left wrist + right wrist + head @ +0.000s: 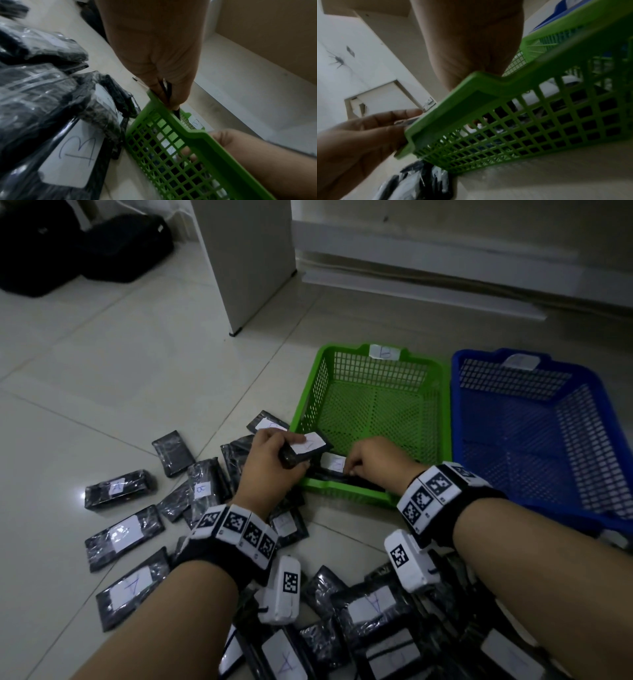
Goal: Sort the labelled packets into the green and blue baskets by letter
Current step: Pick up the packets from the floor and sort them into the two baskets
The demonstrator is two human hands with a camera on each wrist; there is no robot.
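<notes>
A green basket (373, 409) with a "B" tag on its far rim stands on the floor, and a blue basket (534, 436) stands to its right. My left hand (294, 455) grips a black packet (308, 447) with a white label over the green basket's near left corner; the left wrist view shows that packet's edge (167, 86) between the fingers. My right hand (356, 469) reaches inside the green basket's near wall, fingers curled onto a labelled packet (333, 463) lying there. Several more black packets, marked A (130, 587) or B (73, 152), lie scattered on the floor.
Loose packets cover the tiles left of and in front of the baskets, right under my forearms. A white cabinet panel (246, 261) stands behind, black bags (78, 248) at far left, and a wall skirting (445, 265) beyond the baskets. The blue basket holds nothing visible.
</notes>
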